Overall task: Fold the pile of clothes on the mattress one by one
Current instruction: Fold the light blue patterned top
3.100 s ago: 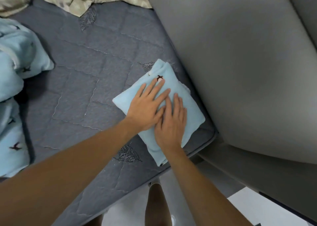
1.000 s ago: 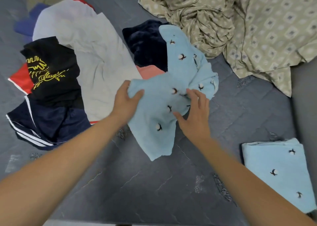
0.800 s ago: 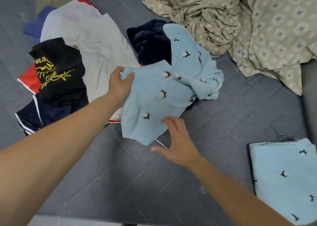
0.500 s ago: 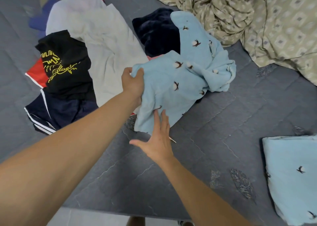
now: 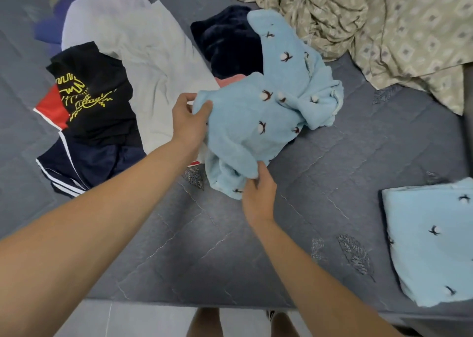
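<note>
A crumpled light blue fleece garment [image 5: 266, 111] with small cotton-flower prints lies on the grey quilted mattress [image 5: 204, 247]. My left hand [image 5: 189, 121] grips its upper left edge. My right hand [image 5: 258, 196] pinches its lower edge, a little above the mattress. Behind it sits the pile: a white shirt [image 5: 143, 55], a black shirt with a yellow print [image 5: 89, 93], navy shorts with white stripes [image 5: 84, 165], a dark navy plush piece [image 5: 230, 40] and a bit of pink cloth [image 5: 227, 82]. A folded light blue piece [image 5: 430, 239] rests at the right.
A rumpled beige patterned sheet [image 5: 378, 24] covers the far right of the mattress. The mattress's near edge runs along the bottom, with pale floor [image 5: 143, 318] and my legs below it. Bare mattress lies between my arms.
My right hand, flat and open half a second ago, has closed on the garment's lower edge. My left hand keeps its grip on the upper edge. Earlier both hands pressed the folded blue piece.
</note>
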